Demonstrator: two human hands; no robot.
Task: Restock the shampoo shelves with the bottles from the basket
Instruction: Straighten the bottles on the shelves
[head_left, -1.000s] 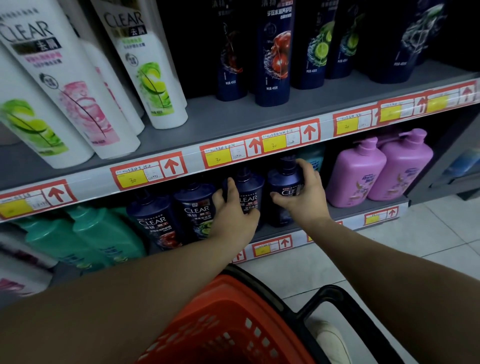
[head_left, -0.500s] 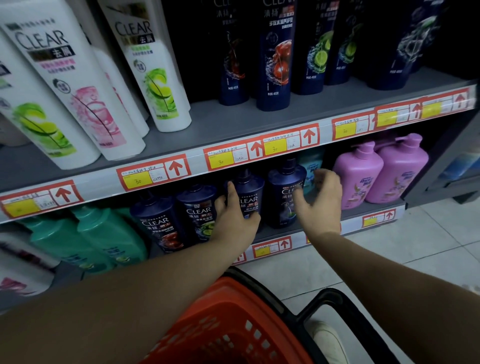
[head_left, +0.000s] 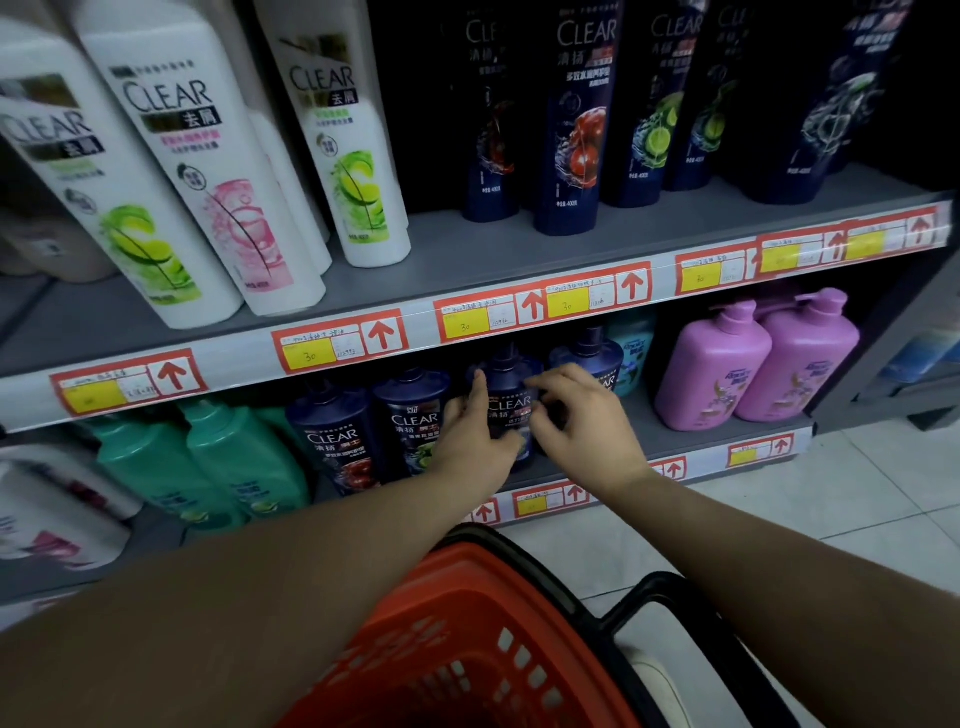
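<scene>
Nearest, the orange basket (head_left: 467, 649) is noted at lower centre; no bottle is visible in the part shown. Beyond it, at mid-frame, a dark blue CLEAR bottle (head_left: 511, 410) stands on the lower shelf (head_left: 647, 439). It is clasped by the left hand (head_left: 470, 441), presumably to square its label forward. Whether the right hand (head_left: 582, 421), its fingers curled at the bottle's right side, grips or merely touches cannot be told. Blue neighbours (head_left: 410, 426) crowd both sides. Headroom under the upper shelf edge (head_left: 244, 358) is judged tight.
</scene>
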